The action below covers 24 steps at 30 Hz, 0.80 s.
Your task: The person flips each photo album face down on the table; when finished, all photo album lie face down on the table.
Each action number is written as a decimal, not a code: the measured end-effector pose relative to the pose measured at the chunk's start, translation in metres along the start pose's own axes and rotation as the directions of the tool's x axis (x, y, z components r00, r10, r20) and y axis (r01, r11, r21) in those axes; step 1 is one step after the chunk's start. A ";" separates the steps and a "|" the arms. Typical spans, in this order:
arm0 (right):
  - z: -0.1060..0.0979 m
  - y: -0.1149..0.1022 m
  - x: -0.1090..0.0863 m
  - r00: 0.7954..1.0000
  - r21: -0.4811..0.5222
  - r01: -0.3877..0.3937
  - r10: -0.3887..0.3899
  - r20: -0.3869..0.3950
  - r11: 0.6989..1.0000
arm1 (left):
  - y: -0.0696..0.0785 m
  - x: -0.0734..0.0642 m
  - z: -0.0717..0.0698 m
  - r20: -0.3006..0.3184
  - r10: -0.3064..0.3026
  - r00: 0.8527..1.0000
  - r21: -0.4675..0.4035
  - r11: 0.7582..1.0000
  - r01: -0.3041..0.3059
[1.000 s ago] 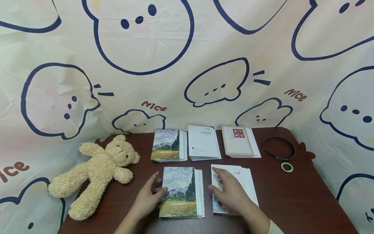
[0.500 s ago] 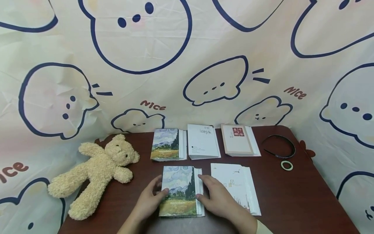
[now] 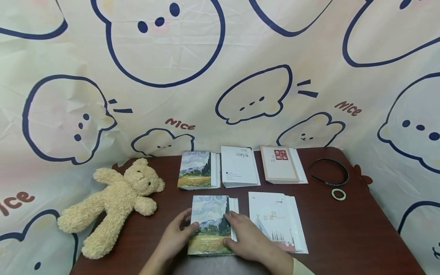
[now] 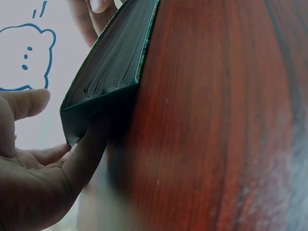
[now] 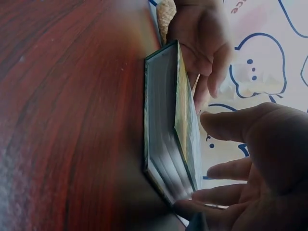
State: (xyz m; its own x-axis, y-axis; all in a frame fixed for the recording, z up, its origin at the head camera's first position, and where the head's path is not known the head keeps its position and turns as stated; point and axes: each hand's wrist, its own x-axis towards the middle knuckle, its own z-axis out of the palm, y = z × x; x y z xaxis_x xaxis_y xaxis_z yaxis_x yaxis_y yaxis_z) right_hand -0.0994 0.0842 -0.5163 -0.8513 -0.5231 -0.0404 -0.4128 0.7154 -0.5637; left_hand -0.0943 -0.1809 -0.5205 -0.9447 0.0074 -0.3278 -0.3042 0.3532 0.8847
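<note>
A photo album with a painted landscape cover lies on the table between the two hands. My left hand is at its left side, thumb near the cover's edge. In the left wrist view, fingers of the left hand touch the dark green spine, the thumb apart from it. My right hand is at the album's right edge, overlapping the cover. The right wrist view shows the right hand's fingers extended to the page edges, with the thumb held off the cover.
A white album with a tent drawing lies to the right. Behind stand a second landscape album, a white album and a beige-bordered one. A teddy bear lies left; a headband and pale ring lie right.
My right hand has moved left from over the white tent album to the right edge of the landscape album, uncovering the tent album. The left hand stays at the album's left side.
</note>
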 end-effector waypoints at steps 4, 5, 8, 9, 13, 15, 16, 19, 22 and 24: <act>0.001 -0.003 0.001 1.000 -0.042 -0.008 0.008 0.014 0.999 | 0.000 -0.001 -0.001 0.010 -0.013 1.000 -0.048 0.999 0.013; 0.002 -0.004 0.001 1.000 -0.048 -0.012 0.013 0.020 0.999 | 0.000 -0.002 -0.001 0.013 -0.015 1.000 -0.061 0.998 0.016; 0.003 -0.006 0.001 0.999 -0.057 -0.026 0.028 0.042 0.998 | -0.001 -0.002 -0.003 0.023 -0.023 0.999 -0.104 0.994 0.025; 0.003 -0.007 0.001 0.998 -0.058 -0.029 0.031 0.048 0.998 | -0.001 -0.003 -0.003 0.024 -0.026 0.999 -0.115 0.993 0.028; 0.003 -0.008 0.003 0.997 -0.049 -0.029 0.032 0.070 0.998 | 0.000 -0.004 -0.006 0.029 -0.024 0.999 -0.146 0.989 0.028; 0.002 -0.008 0.003 0.997 -0.037 -0.026 0.029 0.075 0.999 | 0.000 -0.004 -0.007 0.032 -0.016 0.999 -0.159 0.987 0.021; 0.002 -0.008 0.004 0.996 -0.027 -0.025 0.027 0.079 0.999 | 0.000 -0.005 -0.008 0.030 -0.013 0.999 -0.166 0.986 0.018; 0.001 -0.007 0.005 0.996 0.006 -0.024 0.023 0.091 1.000 | 0.000 -0.006 -0.010 0.033 -0.025 0.999 -0.209 0.977 0.032; 0.001 -0.007 0.006 0.995 0.036 -0.022 0.019 0.100 0.999 | 0.000 -0.007 -0.012 0.041 -0.051 0.998 -0.258 0.964 0.060; 0.001 -0.006 0.006 0.995 0.055 -0.024 0.018 0.102 0.998 | 0.000 -0.008 -0.014 0.054 -0.059 0.997 -0.284 0.956 0.072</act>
State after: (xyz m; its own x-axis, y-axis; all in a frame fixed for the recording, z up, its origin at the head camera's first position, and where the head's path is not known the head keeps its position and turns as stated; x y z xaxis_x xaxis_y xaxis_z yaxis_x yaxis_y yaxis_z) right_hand -0.1015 0.0760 -0.5137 -0.8213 -0.5545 -0.1345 -0.3737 0.7009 -0.6075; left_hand -0.0882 -0.1938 -0.5131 -0.9171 0.0367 -0.3971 -0.3938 0.0728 0.9163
